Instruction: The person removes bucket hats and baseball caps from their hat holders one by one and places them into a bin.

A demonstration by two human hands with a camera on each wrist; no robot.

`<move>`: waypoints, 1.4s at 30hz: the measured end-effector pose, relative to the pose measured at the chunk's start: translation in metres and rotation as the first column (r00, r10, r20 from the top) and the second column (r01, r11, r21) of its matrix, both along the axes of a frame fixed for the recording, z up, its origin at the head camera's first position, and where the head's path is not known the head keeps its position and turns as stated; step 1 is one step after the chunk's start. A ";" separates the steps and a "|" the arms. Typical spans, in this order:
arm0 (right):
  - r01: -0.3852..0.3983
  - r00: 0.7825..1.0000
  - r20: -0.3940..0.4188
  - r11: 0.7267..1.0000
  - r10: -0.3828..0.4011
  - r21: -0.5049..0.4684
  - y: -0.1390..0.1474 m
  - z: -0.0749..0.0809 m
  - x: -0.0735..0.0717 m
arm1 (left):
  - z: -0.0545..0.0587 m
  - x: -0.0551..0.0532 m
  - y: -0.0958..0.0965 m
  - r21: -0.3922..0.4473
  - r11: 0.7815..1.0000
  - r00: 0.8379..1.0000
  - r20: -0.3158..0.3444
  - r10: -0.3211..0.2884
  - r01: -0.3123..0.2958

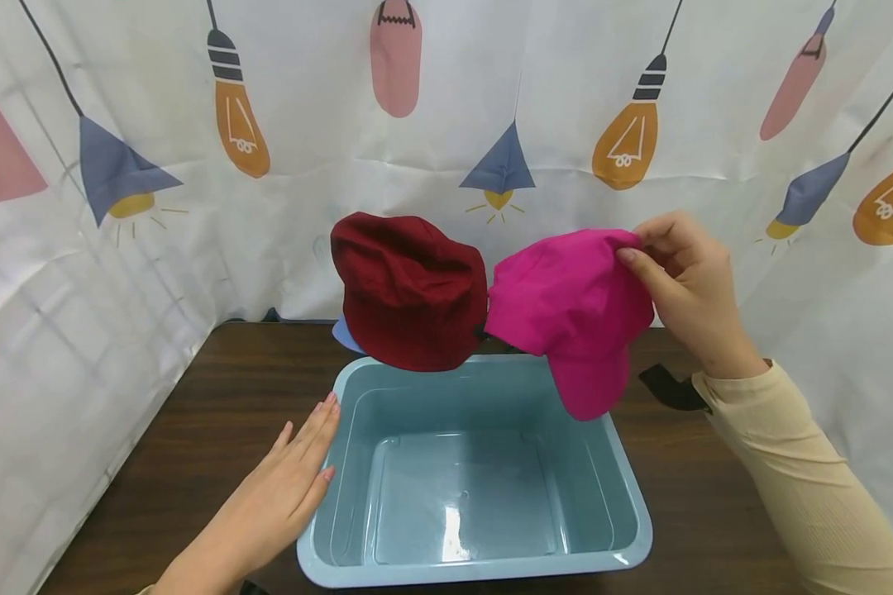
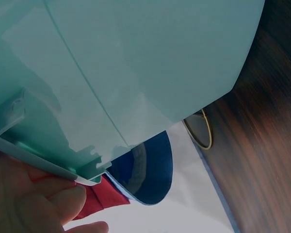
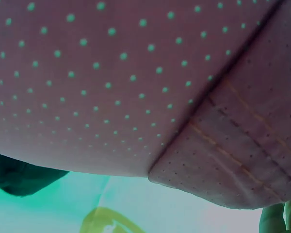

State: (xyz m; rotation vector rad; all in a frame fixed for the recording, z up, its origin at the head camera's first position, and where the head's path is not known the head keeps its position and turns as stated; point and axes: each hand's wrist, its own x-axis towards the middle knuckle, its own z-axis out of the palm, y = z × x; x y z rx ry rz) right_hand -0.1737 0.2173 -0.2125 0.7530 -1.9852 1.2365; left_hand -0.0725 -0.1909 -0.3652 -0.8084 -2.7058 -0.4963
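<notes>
A bright pink cap (image 1: 565, 289) hangs from my right hand (image 1: 695, 285), pinched between thumb and fingers, its brim pointing down over the far right rim of a pale blue tub (image 1: 632, 529). In the right wrist view, dotted fabric (image 3: 111, 87) with a stitched band fills most of the picture, and fingertips (image 3: 276, 218) show at its lower right. My left hand (image 1: 275, 487) lies with straight fingers against the tub's left rim. Just left of the pink cap, a dark red hat (image 1: 417, 297) stands above the tub's back rim; what supports it is hidden.
A blue brim (image 2: 160, 170) shows behind the red hat. The tub stands on a dark wooden table (image 1: 186, 463). Behind it hangs a white curtain (image 1: 305, 223) printed with lamps and bulbs. A thin gold-coloured loop (image 2: 208, 141) appears in the left wrist view.
</notes>
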 end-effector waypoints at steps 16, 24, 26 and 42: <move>-0.177 0.984 -0.004 0.979 0.178 0.100 -0.020 -0.001 0.021 | 0.001 -0.001 -0.001 -0.004 1.000 1.000 0.024 0.006 -0.006; -0.206 0.977 -0.020 0.966 0.212 0.159 -0.033 -0.008 0.027 | 0.000 -0.001 0.000 -0.014 1.000 0.999 0.038 0.013 -0.012; -0.230 0.971 -0.024 0.959 0.238 0.167 -0.035 -0.011 0.028 | -0.001 -0.002 -0.001 -0.021 1.000 0.999 0.034 0.013 -0.013; -0.334 0.941 0.143 0.909 0.306 0.250 -0.050 -0.040 0.038 | 0.001 -0.002 0.000 -0.035 0.999 0.997 0.075 0.019 -0.017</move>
